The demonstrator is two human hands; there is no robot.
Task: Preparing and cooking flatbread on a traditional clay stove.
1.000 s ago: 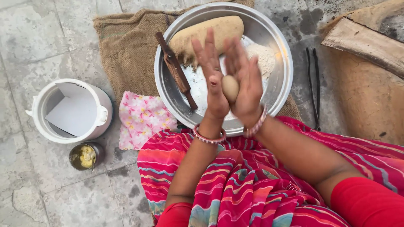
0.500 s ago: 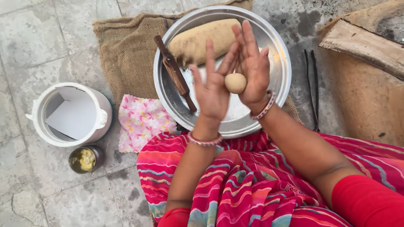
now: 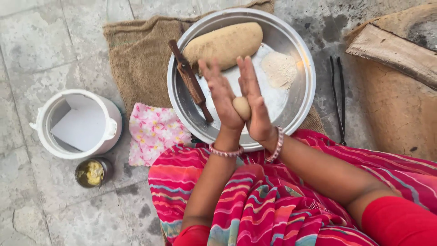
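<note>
- Since the earlier frame both palms have closed together; the dough ball [image 3: 241, 107], then cupped in the right palm, is now pressed between them.
- Left hand [image 3: 223, 98] and right hand [image 3: 254, 102]: fingers straight, grip flat, not clenched, ball sandwiched at the palm heels.
- Ball judged soft, light, slightly tacky; best held between palms.
- Beyond: steel tray [image 3: 298, 98] with dough log [image 3: 225, 43], flour heap [image 3: 280, 68], wooden rolling pin [image 3: 190, 79].
</note>
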